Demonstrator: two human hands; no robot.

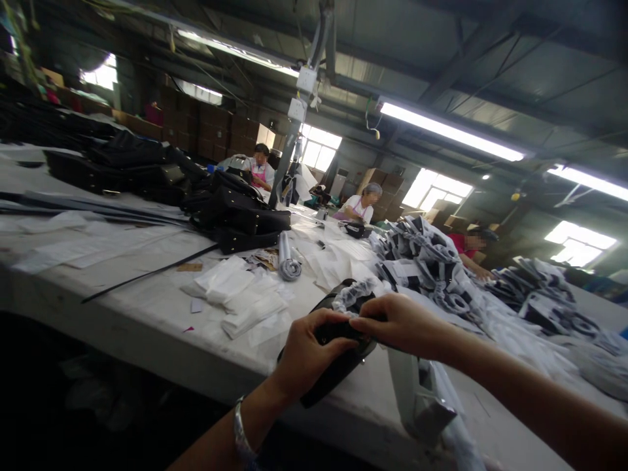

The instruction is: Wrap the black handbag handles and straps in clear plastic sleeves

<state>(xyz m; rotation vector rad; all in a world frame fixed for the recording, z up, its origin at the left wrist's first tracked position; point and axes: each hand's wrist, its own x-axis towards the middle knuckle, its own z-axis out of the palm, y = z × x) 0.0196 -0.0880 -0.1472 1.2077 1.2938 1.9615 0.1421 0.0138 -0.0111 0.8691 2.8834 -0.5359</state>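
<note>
A black handbag [328, 379] is held at the table's near edge, its side toward me. My left hand [309, 347] grips its upper part with thumb and fingers, and a silvery bracelet is on that wrist. From the right, my right hand [400, 322] pinches at the same spot on the bag, fingertips close to the left ones. The exact detail between the fingertips is hidden. Just beyond them arches a handle wrapped in white padding [354, 294]. Right of the bag, near the edge, stands a grey device [422, 399] that resembles a tape dispenser.
Black bags [235, 212] are piled at left on the long white table [147, 327]. White paper sheets [235, 288] and a clear plastic roll [288, 261] lie ahead. Wrapped bags [422, 252] heap up at right. Several people work farther back, beyond a slanted pole [289, 150].
</note>
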